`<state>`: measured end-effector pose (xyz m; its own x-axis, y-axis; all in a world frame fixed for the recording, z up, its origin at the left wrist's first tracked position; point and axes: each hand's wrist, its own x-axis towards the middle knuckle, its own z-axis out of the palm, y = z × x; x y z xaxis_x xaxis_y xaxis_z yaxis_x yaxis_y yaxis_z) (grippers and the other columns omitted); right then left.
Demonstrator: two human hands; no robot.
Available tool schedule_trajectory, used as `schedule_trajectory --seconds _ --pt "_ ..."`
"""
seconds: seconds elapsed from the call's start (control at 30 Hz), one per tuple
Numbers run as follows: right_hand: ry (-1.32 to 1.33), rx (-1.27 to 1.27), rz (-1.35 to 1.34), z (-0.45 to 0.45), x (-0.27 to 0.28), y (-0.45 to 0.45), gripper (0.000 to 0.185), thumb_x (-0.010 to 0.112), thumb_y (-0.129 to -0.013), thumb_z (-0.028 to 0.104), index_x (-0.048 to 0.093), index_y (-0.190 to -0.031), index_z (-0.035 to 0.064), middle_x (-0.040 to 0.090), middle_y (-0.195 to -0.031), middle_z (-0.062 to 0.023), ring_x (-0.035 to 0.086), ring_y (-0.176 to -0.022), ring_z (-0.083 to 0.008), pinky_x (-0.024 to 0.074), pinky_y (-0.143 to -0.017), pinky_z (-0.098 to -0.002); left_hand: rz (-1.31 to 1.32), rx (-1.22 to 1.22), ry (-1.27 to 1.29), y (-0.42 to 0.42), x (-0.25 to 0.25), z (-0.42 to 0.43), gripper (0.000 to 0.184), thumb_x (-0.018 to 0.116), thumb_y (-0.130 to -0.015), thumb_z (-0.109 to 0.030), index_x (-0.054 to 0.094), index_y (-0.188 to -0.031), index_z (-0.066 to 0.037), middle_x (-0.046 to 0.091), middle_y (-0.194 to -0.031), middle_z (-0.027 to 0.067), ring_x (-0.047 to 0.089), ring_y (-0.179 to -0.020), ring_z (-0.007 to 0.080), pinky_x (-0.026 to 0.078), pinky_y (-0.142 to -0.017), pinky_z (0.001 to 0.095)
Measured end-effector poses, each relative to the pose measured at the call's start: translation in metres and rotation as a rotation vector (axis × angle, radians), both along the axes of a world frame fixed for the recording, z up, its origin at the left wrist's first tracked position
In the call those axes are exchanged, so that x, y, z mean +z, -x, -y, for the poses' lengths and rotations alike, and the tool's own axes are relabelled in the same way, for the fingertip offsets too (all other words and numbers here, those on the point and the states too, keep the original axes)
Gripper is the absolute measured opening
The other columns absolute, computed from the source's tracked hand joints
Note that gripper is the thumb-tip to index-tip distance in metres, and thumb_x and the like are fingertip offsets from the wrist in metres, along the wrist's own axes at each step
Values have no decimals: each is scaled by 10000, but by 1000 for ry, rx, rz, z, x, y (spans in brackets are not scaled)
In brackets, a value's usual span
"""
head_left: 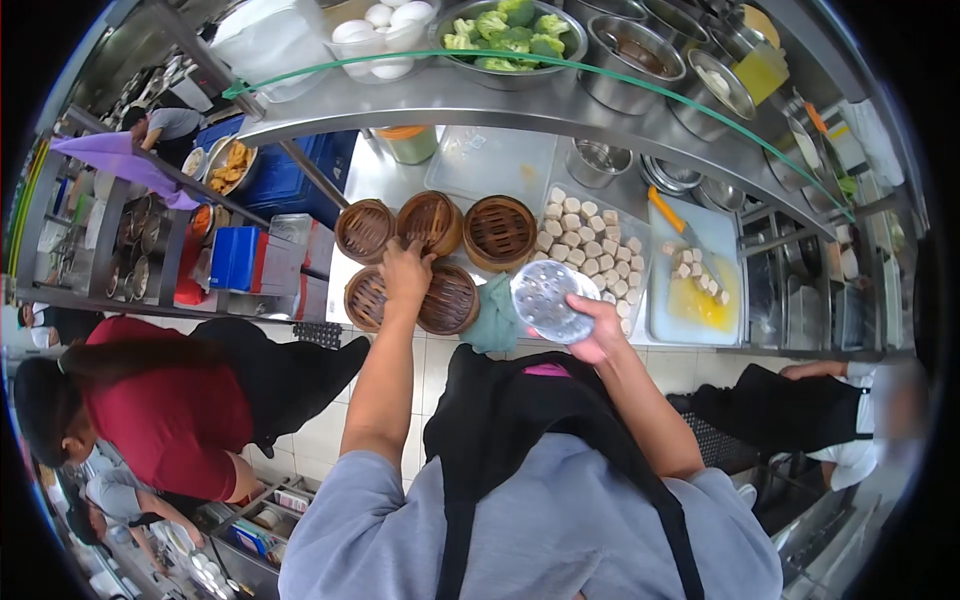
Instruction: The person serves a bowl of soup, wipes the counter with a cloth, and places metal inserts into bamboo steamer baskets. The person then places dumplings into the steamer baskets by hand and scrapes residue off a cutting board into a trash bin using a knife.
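My left hand (405, 272) is at the near rim of a bamboo steamer (430, 222), its fingers bent over the edge and the thumb low on the right; the fingertips are partly hidden. More round bamboo steamers stand around it, one (500, 232) to the right and another (448, 298) nearer me, all with slatted bases showing. My right hand (598, 328) grips a stack of pale, round, perforated steamer liners (552, 300) by its right edge, thumb on top. The stack is held above a green cloth (492, 318) and a tray of pale cut pieces (600, 245).
A knife with an orange handle (668, 212) lies on a cutting board (660, 310) with cut pieces. Overhead, a metal shelf (400, 108) bears eggs (385, 25), broccoli (510, 35) and metal pots. A person in red (170, 410) stands left, another person (800, 420) right.
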<state>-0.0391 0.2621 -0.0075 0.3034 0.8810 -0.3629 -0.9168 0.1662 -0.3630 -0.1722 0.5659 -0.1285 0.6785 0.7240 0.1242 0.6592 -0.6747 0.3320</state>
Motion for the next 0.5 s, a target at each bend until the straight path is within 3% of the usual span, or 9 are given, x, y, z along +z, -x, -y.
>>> schedule_trajectory --seconds 0.1,0.23,0.33,0.4,0.47,0.5 --pt "-33 33 -12 -21 -1 2 595 623 -922 140 410 -1462 8 540 -1410 -230 546 -1291 -411 471 -1033 -646 42 -73 -27 0 4 -4 311 752 -857 -246 691 -1136 -123 537 -1263 170 555 -1082 401 457 -877 557" --pt "-52 22 0 -41 -1 9 584 623 -923 138 418 -1454 7 546 -1402 -229 555 -1281 -408 476 -1029 -645 -80 -141 -108 5 7 -6 304 751 -854 -254 696 -1122 -122 538 -1297 154 546 -1119 386 461 -864 554" --pt "-50 14 -27 -49 -9 14 575 619 -929 139 419 -1453 11 549 -1399 -223 564 -1273 -399 485 -1022 -639 77 -188 -201 1 31 3 316 746 -875 -271 697 -1126 -85 598 -1231 165 592 -1081 361 492 -864 489" --pt "-24 25 -16 -56 -13 20 565 617 -937 152 423 -1450 17 553 -1395 -216 571 -1266 -386 498 -1010 -630 448 -239 607 -7 63 9 360 729 -913 -303 685 -1149 -35 667 -1145 174 649 -1032 297 514 -852 415" --pt "-39 33 0 -64 -19 25 557 617 -943 160 426 -1446 17 559 -1388 -206 580 -1256 -379 507 -1005 -624 491 -429 1019 -4 75 21 360 715 -944 -300 685 -1140 1 709 -1028 132 672 -919 198 519 -815 326" --pt "-24 43 -20 -68 -26 28 556 621 -943 162 429 -1446 23 560 -1388 -200 579 -1256 -377 507 -1001 -631 372 -544 1198 -1 96 24 310 719 -950 -273 696 -1094 1 713 -979 59 641 -886 113 515 -782 295"
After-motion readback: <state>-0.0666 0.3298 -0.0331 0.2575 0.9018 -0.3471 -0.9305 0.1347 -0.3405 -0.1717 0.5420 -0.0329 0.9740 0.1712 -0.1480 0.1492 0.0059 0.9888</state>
